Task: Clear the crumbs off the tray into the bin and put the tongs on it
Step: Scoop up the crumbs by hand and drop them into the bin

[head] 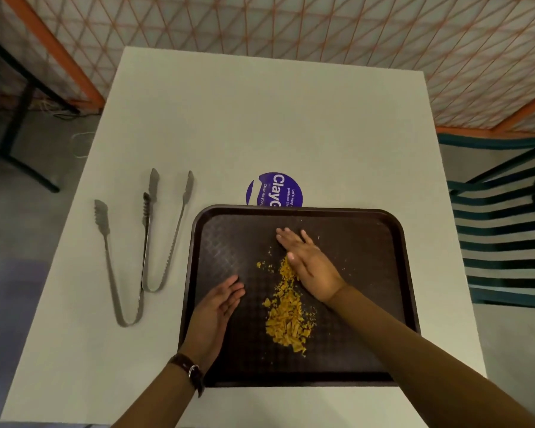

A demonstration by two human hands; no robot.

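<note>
Both hands [306, 261] flat, empty, tray [229, 242], white table [260, 125]

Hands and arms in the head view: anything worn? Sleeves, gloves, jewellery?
No gloves and no sleeves in view; both forearms are bare to the frame edge. The left hand has a dark-strapped wristwatch with a metal buckle showing. The right hand wears nothing visible, no rings.

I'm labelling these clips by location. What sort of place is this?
Probably a canteen or shared office pantry: a brown serving tray on a white table, two metal tongs beside it, and a purple sticker about keeping pantries clean.
</note>
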